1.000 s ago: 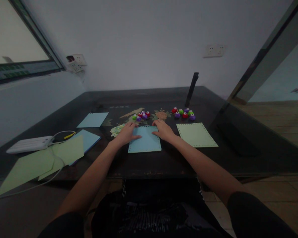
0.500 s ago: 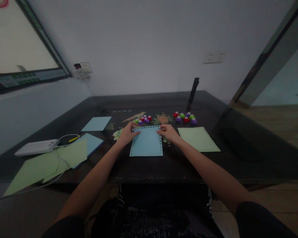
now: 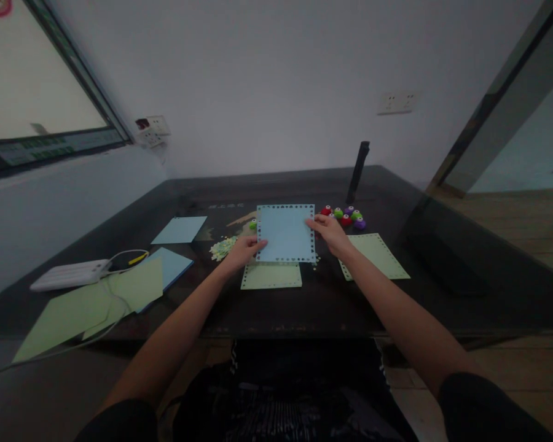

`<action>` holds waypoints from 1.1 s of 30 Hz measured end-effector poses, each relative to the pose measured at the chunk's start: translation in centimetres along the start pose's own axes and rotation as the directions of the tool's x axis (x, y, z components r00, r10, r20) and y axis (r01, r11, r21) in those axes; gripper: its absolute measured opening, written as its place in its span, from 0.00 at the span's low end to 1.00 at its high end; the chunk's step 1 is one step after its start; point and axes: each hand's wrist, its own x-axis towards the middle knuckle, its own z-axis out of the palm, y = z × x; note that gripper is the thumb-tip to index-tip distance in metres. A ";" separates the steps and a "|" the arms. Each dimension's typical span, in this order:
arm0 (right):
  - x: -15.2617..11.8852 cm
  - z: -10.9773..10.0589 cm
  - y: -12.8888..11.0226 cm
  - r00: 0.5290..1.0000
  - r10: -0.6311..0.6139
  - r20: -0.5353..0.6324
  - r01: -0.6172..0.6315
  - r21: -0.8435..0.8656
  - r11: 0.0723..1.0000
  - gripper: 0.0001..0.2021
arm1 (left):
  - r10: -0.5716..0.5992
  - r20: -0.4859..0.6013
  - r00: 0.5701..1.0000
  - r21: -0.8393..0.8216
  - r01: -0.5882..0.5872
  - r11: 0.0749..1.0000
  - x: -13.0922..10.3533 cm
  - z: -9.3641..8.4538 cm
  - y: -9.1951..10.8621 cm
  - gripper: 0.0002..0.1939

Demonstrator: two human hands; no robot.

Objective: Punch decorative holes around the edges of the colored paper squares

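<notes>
A blue sheet (image 3: 286, 236) with small holes punched along its edges is held up over the table. My left hand (image 3: 245, 252) pinches its lower left edge, and my right hand (image 3: 329, 232) grips its right edge near the top. Beneath it lies a punched green sheet (image 3: 271, 276), partly covered by the blue one. Another punched green sheet (image 3: 375, 256) rests to the right, under my right forearm. Small paper bits (image 3: 223, 247) are piled beside my left hand. Behind my right hand sit several colourful punches (image 3: 345, 220); one green punch shows left of the blue sheet.
Blue and green sheets (image 3: 78, 316) lie at the left with a cable across them, near a white power strip (image 3: 71, 274). A lone blue sheet (image 3: 179, 230) is farther back. A black upright object (image 3: 358, 172) stands at the back right of the dark table (image 3: 276, 316).
Both hands have lifted the blue sheet up and slightly right, uncovering the green sheet below. My left hand has moved from its top left corner to its lower left edge.
</notes>
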 end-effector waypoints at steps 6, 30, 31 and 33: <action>-1.0 0.9 0.2 0.946 0.101 0.307 -0.098 -0.025 0.995 0.11 | -0.003 -0.129 0.992 -0.035 -0.001 0.999 0.2 -0.3 0.3 0.18; -2.0 1.2 -1.3 0.941 0.123 0.315 -0.103 -0.080 0.991 0.09 | 0.018 -0.110 0.994 -0.019 -0.021 1.000 -0.5 0.0 1.8 0.17; -2.1 1.2 -1.5 0.941 0.121 0.315 -0.101 -0.080 0.992 0.09 | 0.022 -0.112 0.994 -0.013 -0.023 1.000 -0.5 0.0 1.8 0.16; -2.1 1.2 -1.7 0.944 0.118 0.307 -0.100 -0.073 0.992 0.09 | 0.031 -0.111 0.993 -0.005 -0.032 0.999 -0.5 0.0 1.8 0.16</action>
